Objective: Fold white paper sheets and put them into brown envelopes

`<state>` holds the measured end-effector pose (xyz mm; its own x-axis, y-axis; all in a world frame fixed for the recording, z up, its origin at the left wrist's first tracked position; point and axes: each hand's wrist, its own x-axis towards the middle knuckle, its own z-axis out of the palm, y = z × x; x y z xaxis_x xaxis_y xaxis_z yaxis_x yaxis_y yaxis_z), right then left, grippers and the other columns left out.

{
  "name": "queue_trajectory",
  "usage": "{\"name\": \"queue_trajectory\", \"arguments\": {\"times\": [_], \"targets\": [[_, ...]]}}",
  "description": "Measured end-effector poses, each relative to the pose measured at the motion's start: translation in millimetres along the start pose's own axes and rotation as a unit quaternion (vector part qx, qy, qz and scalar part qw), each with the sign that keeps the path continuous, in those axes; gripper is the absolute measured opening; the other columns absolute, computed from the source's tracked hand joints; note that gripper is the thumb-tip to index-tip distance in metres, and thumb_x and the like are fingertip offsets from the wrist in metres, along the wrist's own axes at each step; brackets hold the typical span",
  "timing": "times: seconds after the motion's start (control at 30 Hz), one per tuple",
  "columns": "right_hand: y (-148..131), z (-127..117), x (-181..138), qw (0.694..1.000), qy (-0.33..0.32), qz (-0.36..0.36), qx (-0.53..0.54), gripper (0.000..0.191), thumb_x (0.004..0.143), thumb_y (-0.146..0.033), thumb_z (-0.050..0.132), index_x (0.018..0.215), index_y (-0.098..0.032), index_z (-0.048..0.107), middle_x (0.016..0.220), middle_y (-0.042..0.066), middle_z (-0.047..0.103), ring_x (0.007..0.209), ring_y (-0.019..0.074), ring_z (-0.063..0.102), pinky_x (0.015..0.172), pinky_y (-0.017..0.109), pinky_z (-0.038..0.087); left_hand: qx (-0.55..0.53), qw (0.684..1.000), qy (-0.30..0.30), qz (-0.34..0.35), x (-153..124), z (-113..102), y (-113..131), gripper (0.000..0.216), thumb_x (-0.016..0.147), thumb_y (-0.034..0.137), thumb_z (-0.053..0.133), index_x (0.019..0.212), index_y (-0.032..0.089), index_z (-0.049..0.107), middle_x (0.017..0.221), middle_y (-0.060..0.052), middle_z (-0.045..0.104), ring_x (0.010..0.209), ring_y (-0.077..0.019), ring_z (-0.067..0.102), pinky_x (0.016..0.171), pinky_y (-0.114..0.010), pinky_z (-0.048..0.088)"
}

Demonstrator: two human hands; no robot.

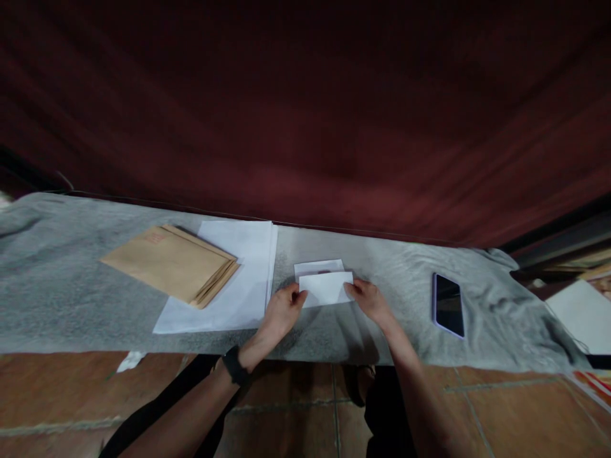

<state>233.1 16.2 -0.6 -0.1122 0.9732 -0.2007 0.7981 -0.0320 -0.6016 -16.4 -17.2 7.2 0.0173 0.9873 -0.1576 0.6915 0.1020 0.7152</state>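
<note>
A folded white sheet of paper (pixel 326 285) lies on the grey cloth (pixel 71 286) that covers the table, with another white sheet showing just behind it. My left hand (pixel 281 312) pinches the folded paper's left edge, fingers closed. My right hand (pixel 368 298) grips its right edge the same way. A dark band circles my left wrist.
A stack of brown envelopes (pixel 174 262) rests on a pile of white sheets (pixel 241 273) at the left. A dark phone (pixel 448 304) lies face up at the right. A dark red curtain (pixel 305 114) hangs behind. Tiled floor shows below; more papers (pixel 580 315) sit far right.
</note>
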Motion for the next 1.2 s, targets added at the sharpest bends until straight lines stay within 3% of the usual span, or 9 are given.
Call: {"name": "queue_trajectory", "arguments": {"times": [0.23,0.4,0.93,1.1,1.2], "targets": [[-17,16,13,0.986,0.053,0.07,-0.142,0.028,0.102,-0.038,0.048,0.104,-0.023,0.072,0.095,0.008,0.076,0.088,0.022,0.071,0.072,0.027,0.045,0.125,0.991,-0.001,-0.057,18,-2,11,0.024,0.099,0.033,0.048,0.092,0.02,0.067,0.082,-0.006,0.072,0.077,-0.0198,0.067,0.065,-0.028,0.041],[-30,20,16,0.972,0.068,0.091,-0.204,0.032,0.104,-0.042,0.047,0.115,-0.022,0.069,0.097,0.011,0.077,0.088,0.0227,0.073,0.072,0.027,0.047,0.19,0.98,0.009,-0.066,24,0,10,0.03,0.101,0.038,0.042,0.108,0.021,0.066,0.093,-0.008,0.076,0.086,-0.0224,0.072,0.071,-0.03,0.047],[-35,26,6,0.955,0.091,0.089,-0.267,0.04,0.107,-0.042,0.037,0.119,-0.015,0.064,0.091,0.018,0.075,0.086,0.0275,0.074,0.074,0.033,0.049,0.232,0.971,0.001,-0.057,27,0,9,0.033,0.103,0.039,0.04,0.114,0.02,0.065,0.099,-0.012,0.077,0.094,-0.025,0.074,0.077,-0.033,0.053],[-32,32,3,0.944,0.127,0.092,-0.289,0.038,0.106,-0.039,0.037,0.118,-0.012,0.061,0.085,0.016,0.073,0.08,0.0252,0.073,0.073,0.033,0.048,0.258,0.965,0.009,-0.052,28,2,11,0.036,0.104,0.038,0.038,0.121,0.019,0.063,0.097,-0.014,0.077,0.092,-0.0267,0.075,0.077,-0.035,0.054],[-32,34,1,0.935,0.174,0.062,-0.301,0.031,0.105,-0.032,0.041,0.111,-0.011,0.063,0.093,0.017,0.073,0.087,0.027,0.07,0.078,0.036,0.048,0.276,0.96,0.021,-0.048,26,4,13,0.036,0.103,0.036,0.038,0.125,0.018,0.06,0.095,-0.014,0.077,0.091,-0.0284,0.075,0.076,-0.036,0.055]]}}
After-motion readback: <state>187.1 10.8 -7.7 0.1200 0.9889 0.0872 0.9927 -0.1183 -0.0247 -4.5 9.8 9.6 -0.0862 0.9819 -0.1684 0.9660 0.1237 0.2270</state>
